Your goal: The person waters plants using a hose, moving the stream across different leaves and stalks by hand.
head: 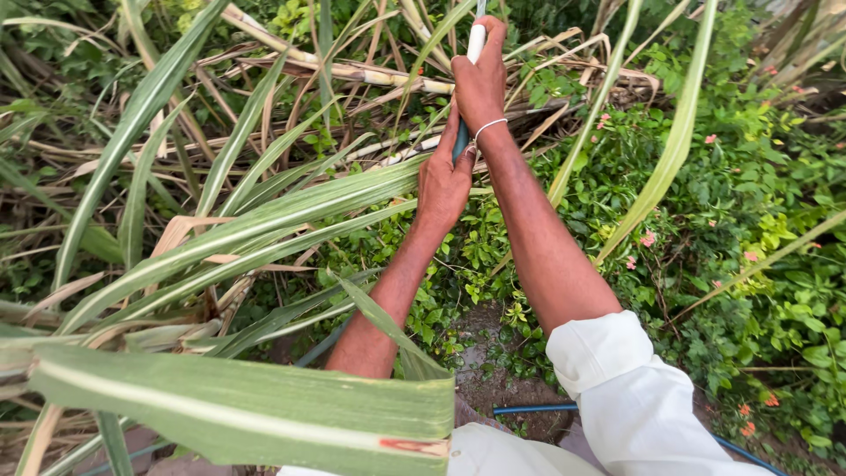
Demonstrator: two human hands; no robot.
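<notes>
Green undergrowth (749,264), bare soil (493,388), blue hose (529,409), daylight.

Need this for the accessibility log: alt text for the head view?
Both hands grip one long tool handle, right hand above the left hand on the handle, raised among long green leaves and dry cane stalks. A blue hose lies on the soil below.

Above the right hand (480,79), the handle (476,40) is cut off by the top edge; between both hands it is mostly covered by fingers.
</notes>
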